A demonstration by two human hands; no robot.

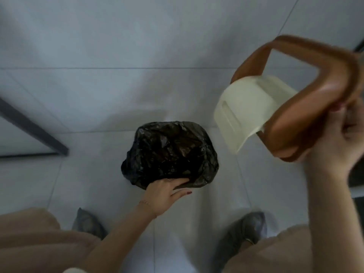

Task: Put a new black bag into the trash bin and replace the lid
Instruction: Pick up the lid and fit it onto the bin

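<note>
The trash bin stands on the floor below me, its body hidden under a crinkled black bag (171, 152) that lines it and folds over the rim. My left hand (167, 194) rests on the near edge of the bag, fingers pressing on the plastic at the rim. The lid (295, 99), a brown frame with a cream swing flap, is up in the air at the right, tilted and blurred. My right hand (334, 138) grips its near brown edge.
Pale grey floor tiles (98, 85) lie all around the bin. A dark metal frame or door edge (33, 129) runs diagonally at the left. My two grey shoes (242, 233) and beige trouser legs fill the bottom of the view.
</note>
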